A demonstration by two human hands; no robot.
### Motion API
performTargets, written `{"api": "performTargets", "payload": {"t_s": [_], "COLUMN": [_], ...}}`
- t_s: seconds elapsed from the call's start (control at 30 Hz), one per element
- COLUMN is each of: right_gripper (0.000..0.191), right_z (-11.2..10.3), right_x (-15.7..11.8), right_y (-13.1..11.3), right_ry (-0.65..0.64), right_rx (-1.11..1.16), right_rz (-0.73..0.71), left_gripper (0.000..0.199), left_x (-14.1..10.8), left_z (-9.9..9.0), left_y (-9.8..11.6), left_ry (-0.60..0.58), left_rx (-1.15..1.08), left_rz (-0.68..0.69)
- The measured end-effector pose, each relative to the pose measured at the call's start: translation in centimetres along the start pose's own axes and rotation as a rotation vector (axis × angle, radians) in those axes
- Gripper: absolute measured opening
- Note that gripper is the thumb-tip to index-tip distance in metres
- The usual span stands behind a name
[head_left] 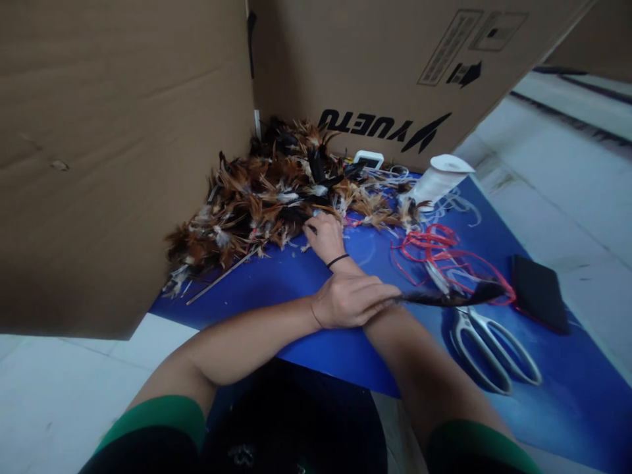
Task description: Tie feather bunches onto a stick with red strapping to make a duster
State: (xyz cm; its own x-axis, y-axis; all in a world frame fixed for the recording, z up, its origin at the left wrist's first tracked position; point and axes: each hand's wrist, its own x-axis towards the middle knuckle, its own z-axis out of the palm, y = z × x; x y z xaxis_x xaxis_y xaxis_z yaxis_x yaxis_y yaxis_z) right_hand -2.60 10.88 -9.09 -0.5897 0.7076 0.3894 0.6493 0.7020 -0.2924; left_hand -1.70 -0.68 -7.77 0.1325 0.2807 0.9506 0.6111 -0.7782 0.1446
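Observation:
My left hand (348, 299) crosses over my right forearm, its fingers closed round a dark feather bundle (444, 296) that sticks out to the right. Further forward, my right hand (326, 234), with a black band at the wrist, is at the front edge of a heap of brown and black feathers (266, 191). The fingers of that hand are curled, and what lies between them is hidden. Silver scissors (494, 349) lie to the right, just below the tip of the dark feathers. Beside them are loops of red string (429, 240).
Tall cardboard panels (345, 59) wall in the blue table (276, 289) at the back and left. A white spool (439, 181), a small white device (368, 159) and a black flat case (540, 293) are on the table. A thin stick (220, 278) pokes from the heap.

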Motion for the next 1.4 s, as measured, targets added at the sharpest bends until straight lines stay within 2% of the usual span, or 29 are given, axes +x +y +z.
{"api": "performTargets", "payload": {"t_s": [0.1, 0.23, 0.3, 0.37, 0.47, 0.53, 0.63, 0.77, 0.9, 1.1, 1.27, 1.4], "right_gripper": [0.022, 0.022, 0.021, 0.020, 0.025, 0.027, 0.028, 0.028, 0.025, 0.042, 0.019, 0.020], "right_z": [0.2, -0.4, -0.9, -1.2, -1.2, -1.0, -0.9, -1.7, -2.5, -1.1, 0.3, 0.3], "right_x": [0.2, 0.1, -0.1, -0.4, -0.7, -0.8, -0.9, -1.1, -1.8, -1.8, -0.9, -0.5], "right_y": [0.6, 1.0, 0.6, -0.1, -1.5, -2.1, -2.1, -1.9, -3.6, -6.0, -6.1, -5.4], "right_ry": [0.087, 0.258, 0.283, 0.214, 0.003, -0.106, -0.145, -0.071, -0.011, -0.105, -0.135, -0.113], "right_rx": [0.143, 0.284, 0.293, 0.304, 0.259, 0.150, -0.020, -0.162, -0.111, -0.068, -0.089, -0.051], "right_rz": [0.010, 0.028, -0.040, -0.206, -0.474, -0.558, -0.524, -0.393, -0.443, -0.414, -0.449, -0.388], "left_gripper": [0.020, 0.024, 0.026, 0.027, 0.025, 0.023, 0.025, 0.029, 0.030, 0.031, 0.027, 0.025], "left_x": [0.1, -0.4, -0.7, -0.8, -0.6, -0.4, -0.2, -0.7, -1.1, -1.1, -1.5, -1.7], "left_z": [0.0, 0.2, 0.3, 0.4, 0.3, 0.1, 0.1, 0.2, 0.3, 0.2, 0.5, 0.5], "left_y": [-0.1, -0.2, -0.2, -0.1, 0.0, 0.1, 0.0, -0.1, 0.0, 0.1, -0.1, -0.2], "left_ry": [0.022, -0.080, -0.121, -0.128, -0.095, -0.058, -0.069, -0.154, -0.160, -0.193, -0.267, -0.334], "left_rx": [0.000, 0.008, 0.006, -0.004, -0.027, -0.031, -0.009, -0.023, -0.043, -0.094, -0.077, -0.075], "left_rz": [0.006, -0.017, -0.029, -0.029, 0.005, 0.022, 0.019, 0.008, 0.010, 0.099, 0.081, 0.059]}}
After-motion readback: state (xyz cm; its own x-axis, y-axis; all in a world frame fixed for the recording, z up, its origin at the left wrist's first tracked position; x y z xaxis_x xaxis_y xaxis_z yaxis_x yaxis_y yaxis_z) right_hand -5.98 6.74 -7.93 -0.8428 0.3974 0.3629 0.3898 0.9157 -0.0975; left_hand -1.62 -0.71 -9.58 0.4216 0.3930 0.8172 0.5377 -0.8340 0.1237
